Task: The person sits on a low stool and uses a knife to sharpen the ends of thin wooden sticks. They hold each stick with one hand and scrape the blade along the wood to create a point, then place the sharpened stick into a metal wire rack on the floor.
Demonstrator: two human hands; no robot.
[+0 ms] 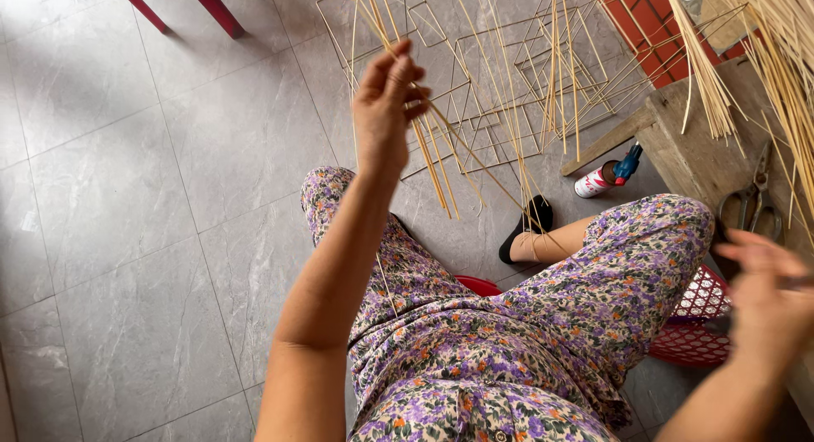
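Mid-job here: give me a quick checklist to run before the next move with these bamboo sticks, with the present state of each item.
1. Left hand grips the bamboo sticks: ok, fingers closed round a small bunch.
2. Right hand free: cannot tell, it is blurred.
3. Shears within reach on the wooden bench: ok.
4. Spare sticks on the bench: ok, a large bundle.
5. Floor ahead free: not ok, square stick frames and a canister with a blue top lie there.
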